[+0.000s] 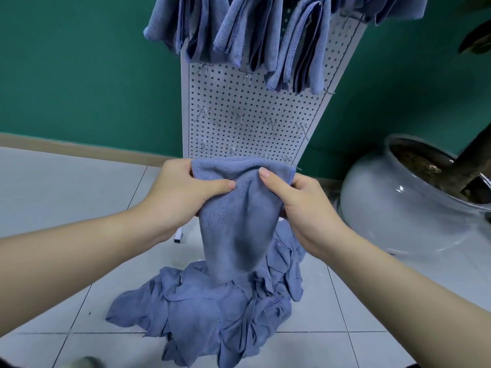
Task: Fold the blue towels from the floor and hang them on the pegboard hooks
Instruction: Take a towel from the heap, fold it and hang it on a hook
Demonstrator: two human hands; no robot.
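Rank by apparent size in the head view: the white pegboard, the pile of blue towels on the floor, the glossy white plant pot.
1. White pegboard, partly covered by hung towels.
2. Pile of blue towels and glossy white plant pot: too alike to rank; the pot is cut off at the frame edge.

An indoor room, home or studio unclear: teal wall (79,75), tiled floor (66,208), freestanding pegboard (249,107), potted plant (414,197).

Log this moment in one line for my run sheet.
left hand: grips towel | right hand: grips towel | pile: on floor | pegboard: free hooks
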